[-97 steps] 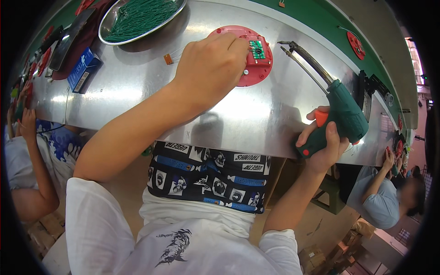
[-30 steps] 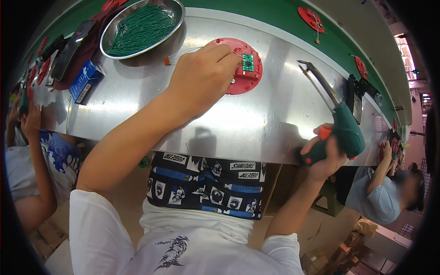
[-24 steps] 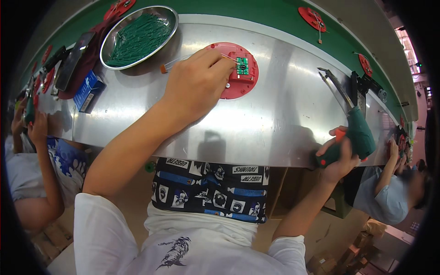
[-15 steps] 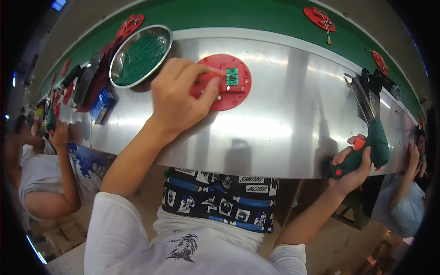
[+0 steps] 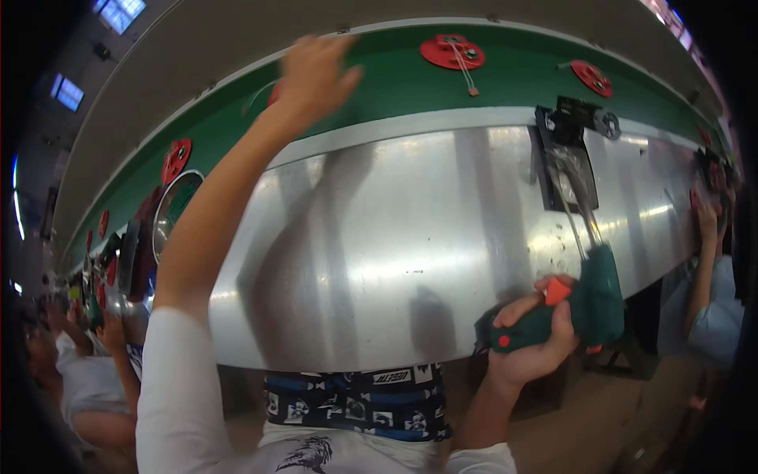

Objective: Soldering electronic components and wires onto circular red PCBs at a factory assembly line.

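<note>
My left hand [image 5: 317, 79] is raised over the green belt [image 5: 379, 79] at the far side of the table, blurred, with thumb and fingers apart. I see nothing between them. Partly hidden behind that hand and wrist is a red disc [image 5: 274, 93] with a thin wire. My right hand [image 5: 533, 340] is wrapped round the handle of a green power screwdriver [image 5: 598, 296] with an orange trigger. Its long shaft points away from me, toward a black stand [image 5: 564, 162] on the metal table.
More red discs [image 5: 452, 52] with wires lie along the belt. At the left, a metal bowl [image 5: 160, 229] with green contents is partly hidden by my left arm. Other people sit at the metal table [image 5: 379, 229] on both sides.
The red disc with its green circuit board is gone from the metal table. My left hand has moved up and away to the belt. The view has shifted; my right hand still holds the power screwdriver.
</note>
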The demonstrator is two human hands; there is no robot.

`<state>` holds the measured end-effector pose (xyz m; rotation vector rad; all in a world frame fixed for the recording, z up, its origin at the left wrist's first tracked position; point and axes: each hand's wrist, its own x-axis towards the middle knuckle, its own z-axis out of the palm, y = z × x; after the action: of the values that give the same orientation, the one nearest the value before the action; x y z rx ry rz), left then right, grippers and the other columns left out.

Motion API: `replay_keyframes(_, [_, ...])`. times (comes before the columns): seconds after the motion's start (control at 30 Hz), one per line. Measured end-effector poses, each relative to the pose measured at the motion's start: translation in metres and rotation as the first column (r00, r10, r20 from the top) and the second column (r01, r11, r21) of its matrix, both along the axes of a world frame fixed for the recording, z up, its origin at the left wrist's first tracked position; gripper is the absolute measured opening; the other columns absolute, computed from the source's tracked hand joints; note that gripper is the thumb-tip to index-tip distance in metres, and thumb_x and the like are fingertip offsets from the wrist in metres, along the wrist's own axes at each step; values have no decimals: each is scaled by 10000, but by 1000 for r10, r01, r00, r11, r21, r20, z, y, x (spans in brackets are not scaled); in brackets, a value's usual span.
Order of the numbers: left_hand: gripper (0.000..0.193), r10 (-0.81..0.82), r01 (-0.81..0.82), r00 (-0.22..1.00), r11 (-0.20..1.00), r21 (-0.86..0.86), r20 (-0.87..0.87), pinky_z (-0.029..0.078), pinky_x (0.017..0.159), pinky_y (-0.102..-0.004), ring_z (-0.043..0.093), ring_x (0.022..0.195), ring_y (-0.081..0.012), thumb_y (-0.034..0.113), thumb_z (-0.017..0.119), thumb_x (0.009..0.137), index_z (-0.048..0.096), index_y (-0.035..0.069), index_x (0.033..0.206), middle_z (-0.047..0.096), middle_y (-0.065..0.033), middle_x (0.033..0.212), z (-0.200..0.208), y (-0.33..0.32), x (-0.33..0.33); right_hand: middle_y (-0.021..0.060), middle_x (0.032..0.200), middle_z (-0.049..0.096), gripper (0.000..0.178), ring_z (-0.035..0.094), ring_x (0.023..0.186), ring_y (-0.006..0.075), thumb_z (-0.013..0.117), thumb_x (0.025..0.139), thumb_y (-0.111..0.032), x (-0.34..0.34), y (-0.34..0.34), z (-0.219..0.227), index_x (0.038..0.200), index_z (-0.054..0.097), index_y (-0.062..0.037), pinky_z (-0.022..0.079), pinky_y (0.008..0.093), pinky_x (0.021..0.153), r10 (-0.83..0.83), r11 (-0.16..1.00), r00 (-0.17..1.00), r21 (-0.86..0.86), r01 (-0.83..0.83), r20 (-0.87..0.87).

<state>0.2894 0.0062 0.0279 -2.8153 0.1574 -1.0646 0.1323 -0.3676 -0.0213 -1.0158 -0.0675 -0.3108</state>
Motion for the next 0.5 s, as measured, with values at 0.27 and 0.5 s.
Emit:
replay_keyframes(0.27, [465,129,-342,896,809,-478,-424,467,927,-449,586,1163,-357,463,666,834,731,78,1087,684,-177,1148,-22,-156,165,93,889,535,353,463,479,136,397,999,-319,1,2,1,1127,508,-10,386,256,445,-164,986,964,-79,150,-210])
replay_keyframes(0.5, [364,-70,-98,987,459,-883,-146,546,843,-469,685,999,-343,318,639,889,719,10,1066,711,-183,1048,-14,-70,159,45,618,487,347,455,502,125,412,992,-338,-2,14,6,1085,529,-25,363,248,473,5,998,974,-57,-18,-227])
